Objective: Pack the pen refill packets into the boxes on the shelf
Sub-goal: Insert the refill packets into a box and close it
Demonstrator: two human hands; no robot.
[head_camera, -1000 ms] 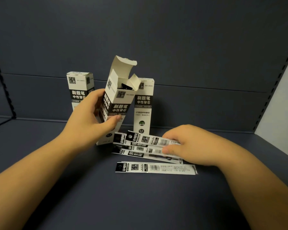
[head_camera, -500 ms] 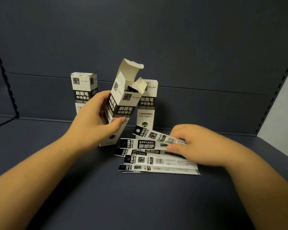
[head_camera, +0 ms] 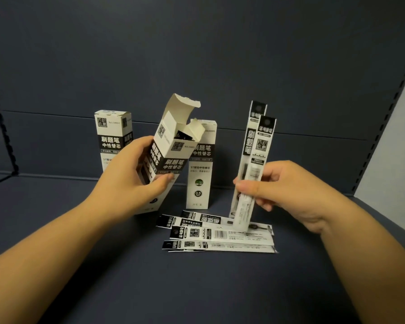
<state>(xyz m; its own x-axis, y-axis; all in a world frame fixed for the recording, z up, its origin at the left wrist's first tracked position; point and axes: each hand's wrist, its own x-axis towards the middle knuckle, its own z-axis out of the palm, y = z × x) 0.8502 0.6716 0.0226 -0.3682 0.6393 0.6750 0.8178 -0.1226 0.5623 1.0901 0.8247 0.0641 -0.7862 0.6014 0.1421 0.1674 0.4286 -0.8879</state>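
My left hand (head_camera: pixel 129 181) grips a white and black refill box (head_camera: pixel 171 146), tilted to the right, its top flap open and dark packets showing inside. My right hand (head_camera: pixel 281 188) pinches two long refill packets (head_camera: pixel 255 150) and holds them upright, to the right of the open box and apart from it. Several more packets (head_camera: pixel 218 235) lie flat in a loose pile on the shelf floor (head_camera: pixel 197 288), below and between my hands.
Two more boxes stand upright at the back: one (head_camera: pixel 112 134) behind my left hand, one (head_camera: pixel 200 176) between the hands. The dark back wall (head_camera: pixel 220 54) rises behind them. A pale side panel (head_camera: pixel 393 136) bounds the shelf on the right.
My right hand has lifted two packets off the pile and turned them upright. The open box in my left hand has shifted a little to the right.
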